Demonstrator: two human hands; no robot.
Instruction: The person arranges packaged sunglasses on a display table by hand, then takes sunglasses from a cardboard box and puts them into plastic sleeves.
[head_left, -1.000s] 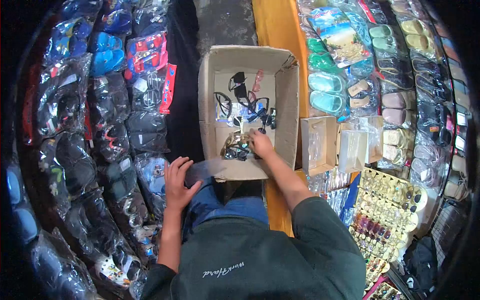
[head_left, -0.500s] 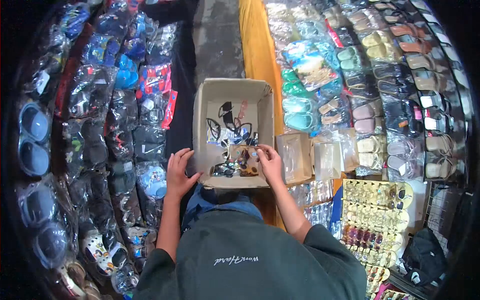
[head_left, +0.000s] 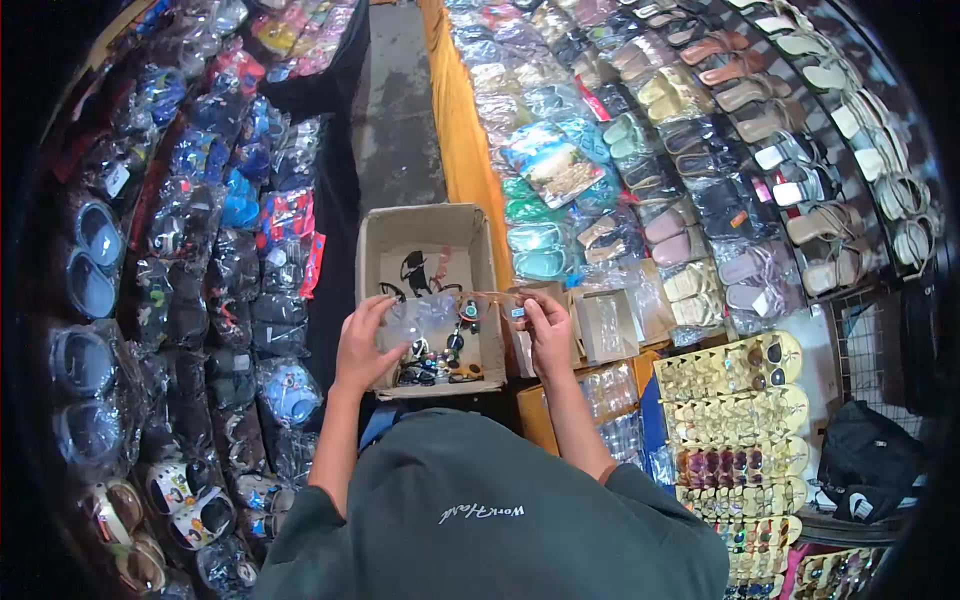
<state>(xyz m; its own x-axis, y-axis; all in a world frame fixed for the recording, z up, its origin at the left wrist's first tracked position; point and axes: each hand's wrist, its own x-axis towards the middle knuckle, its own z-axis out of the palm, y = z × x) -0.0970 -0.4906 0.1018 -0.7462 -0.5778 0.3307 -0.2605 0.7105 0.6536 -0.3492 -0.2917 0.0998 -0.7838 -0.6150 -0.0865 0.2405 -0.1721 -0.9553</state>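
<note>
Nearest the camera, past the dark shirt, the person's hands are raised at either side of the cardboard box, palms turned roughly inward. The right hand has thumb and fingers closed together on one end of a pair of glasses, so it is the nearer hand. From those fingers the glasses lie to the left, their long axis running crosswise over the box's right wall toward the other hand. The left hand has thumb and fingers spread wide, with hold of a clear plastic sleeve; its exact contact is too blurred to tell. The sleeve lies between that hand and the glasses; whether the two touch is unclear. Lower, inside the box, sits jumbled dark eyewear; farther off runs the grey floor.
</note>
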